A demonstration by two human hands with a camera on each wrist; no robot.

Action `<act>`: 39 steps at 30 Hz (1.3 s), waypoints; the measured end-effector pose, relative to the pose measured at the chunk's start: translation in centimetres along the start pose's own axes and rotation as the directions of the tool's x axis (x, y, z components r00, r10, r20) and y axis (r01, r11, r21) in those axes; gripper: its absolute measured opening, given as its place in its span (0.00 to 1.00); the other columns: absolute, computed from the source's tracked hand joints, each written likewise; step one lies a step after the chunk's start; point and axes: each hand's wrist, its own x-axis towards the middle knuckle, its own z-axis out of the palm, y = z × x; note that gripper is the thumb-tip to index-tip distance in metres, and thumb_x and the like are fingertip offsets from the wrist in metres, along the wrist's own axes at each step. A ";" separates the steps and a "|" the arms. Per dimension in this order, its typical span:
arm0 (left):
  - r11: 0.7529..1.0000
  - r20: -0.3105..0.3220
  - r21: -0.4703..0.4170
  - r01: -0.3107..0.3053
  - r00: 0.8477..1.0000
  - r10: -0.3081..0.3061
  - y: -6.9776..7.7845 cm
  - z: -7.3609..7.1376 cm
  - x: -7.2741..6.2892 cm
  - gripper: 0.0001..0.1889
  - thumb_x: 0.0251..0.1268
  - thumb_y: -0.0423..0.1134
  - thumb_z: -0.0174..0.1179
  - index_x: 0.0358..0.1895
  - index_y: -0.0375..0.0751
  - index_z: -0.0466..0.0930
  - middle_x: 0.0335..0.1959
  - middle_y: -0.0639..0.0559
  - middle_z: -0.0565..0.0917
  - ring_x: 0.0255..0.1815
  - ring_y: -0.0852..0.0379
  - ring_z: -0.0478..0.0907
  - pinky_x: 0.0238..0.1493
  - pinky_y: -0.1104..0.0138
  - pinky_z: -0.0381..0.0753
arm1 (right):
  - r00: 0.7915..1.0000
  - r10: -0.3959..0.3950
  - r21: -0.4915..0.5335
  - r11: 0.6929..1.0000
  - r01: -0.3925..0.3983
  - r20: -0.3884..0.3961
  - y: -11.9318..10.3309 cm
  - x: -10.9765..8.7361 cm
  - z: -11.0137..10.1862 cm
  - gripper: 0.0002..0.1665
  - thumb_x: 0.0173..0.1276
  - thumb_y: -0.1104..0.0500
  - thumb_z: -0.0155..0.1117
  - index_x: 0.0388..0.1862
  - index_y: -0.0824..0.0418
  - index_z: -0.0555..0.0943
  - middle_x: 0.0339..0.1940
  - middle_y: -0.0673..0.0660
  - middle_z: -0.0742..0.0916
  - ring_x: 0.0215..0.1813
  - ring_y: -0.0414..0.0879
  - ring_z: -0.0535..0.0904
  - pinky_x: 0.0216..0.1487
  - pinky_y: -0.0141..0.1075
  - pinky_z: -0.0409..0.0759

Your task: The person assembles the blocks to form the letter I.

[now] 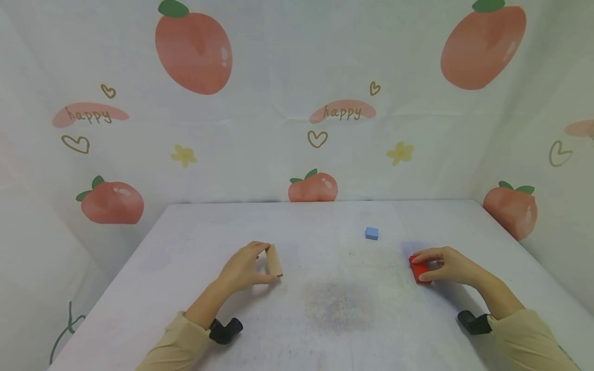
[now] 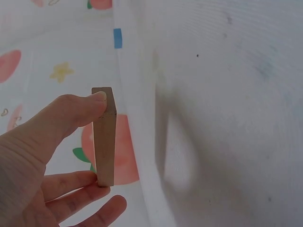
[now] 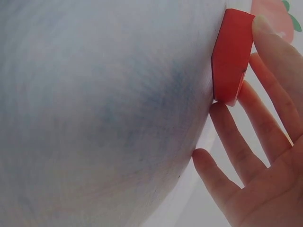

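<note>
your left hand pinches the wooden block by its ends, likely to leave the long sides clear. your right hand pinches the red block between thumb and fingertips, probably for balance. beyond that hand, leftward, the blue block sits untouched on the surface.

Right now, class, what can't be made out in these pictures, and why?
Wooden block, left wrist view: thumb of the left hand covers part of one end.
Red block, head view: partly hidden by the right hand.
Rightmost pink patch, head view: cut off by the right edge.
</note>
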 end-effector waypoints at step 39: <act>0.990 0.042 -0.015 -0.140 0.989 0.141 2.1 1.9 1.3 0.39 0.41 0.49 0.73 0.60 0.35 0.72 0.57 0.43 0.77 0.58 0.44 0.75 0.57 0.51 0.74 | 1.000 0.003 -0.002 1.000 -0.003 0.022 -0.1 0.0 0.0 0.21 0.54 0.55 0.71 0.47 0.61 0.83 0.54 0.69 0.80 0.56 0.65 0.71 0.53 0.63 0.72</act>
